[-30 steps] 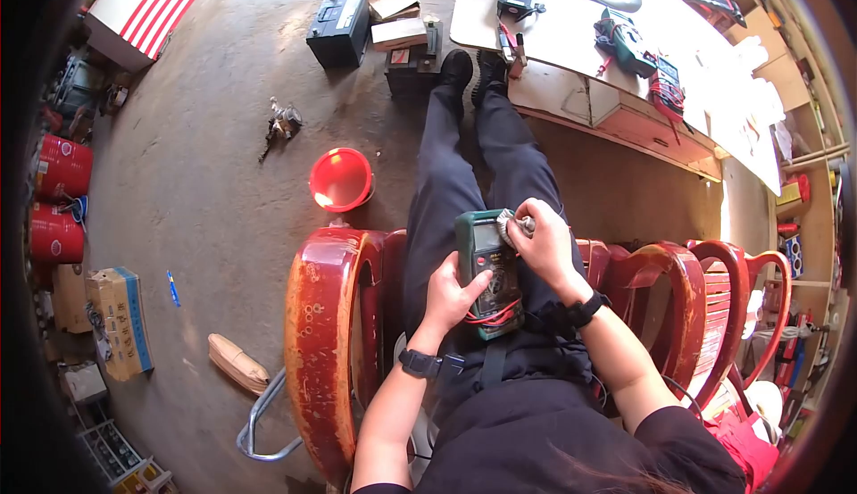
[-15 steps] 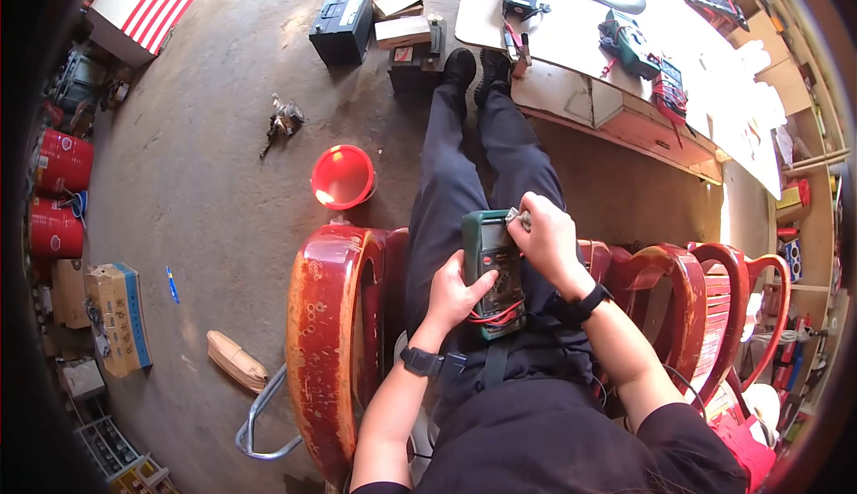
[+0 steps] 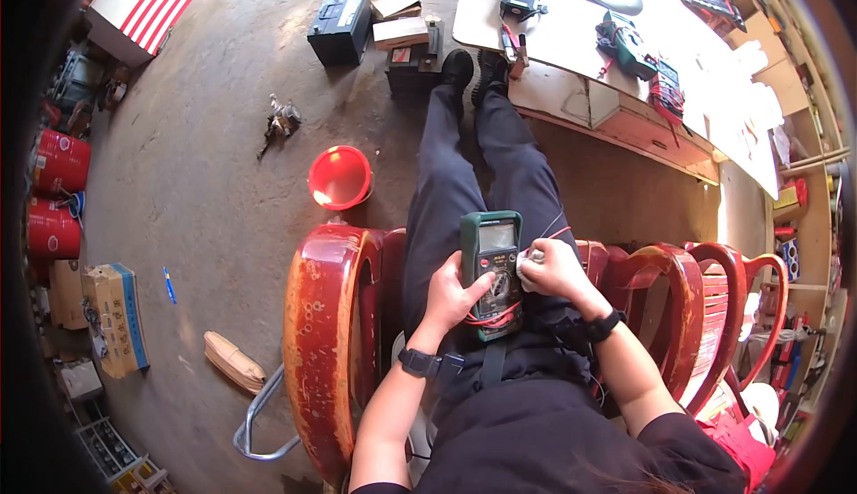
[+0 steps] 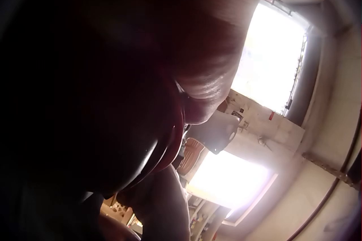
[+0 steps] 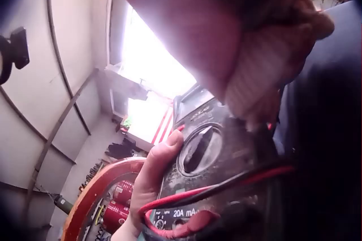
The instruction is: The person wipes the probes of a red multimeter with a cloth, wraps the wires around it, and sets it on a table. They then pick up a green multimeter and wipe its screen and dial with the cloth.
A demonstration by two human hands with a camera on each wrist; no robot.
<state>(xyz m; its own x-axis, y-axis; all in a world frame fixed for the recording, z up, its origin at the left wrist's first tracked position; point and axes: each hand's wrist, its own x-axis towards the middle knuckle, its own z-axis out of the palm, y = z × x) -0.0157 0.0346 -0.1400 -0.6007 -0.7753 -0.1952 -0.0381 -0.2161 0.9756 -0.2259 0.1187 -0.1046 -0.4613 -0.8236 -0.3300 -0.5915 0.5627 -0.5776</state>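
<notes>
From overhead and from the far end, the screen point(image 3: 497, 237) of the multimeter point(image 3: 502, 262) can be reached freely. The left hand point(image 3: 453, 295) blocks the multimeter's left edge and part of its face; the right hand point(image 3: 555, 268) with a white cloth point(image 3: 525, 273) crowds its right edge. Looped leads point(image 3: 494, 319) cross its near end, legs point(image 3: 446, 177) lie under it, and a red chair arm point(image 3: 314, 333) stands apart to its left

Both hands point(image 3: 451, 294) point(image 3: 557, 271) — close together
</notes>
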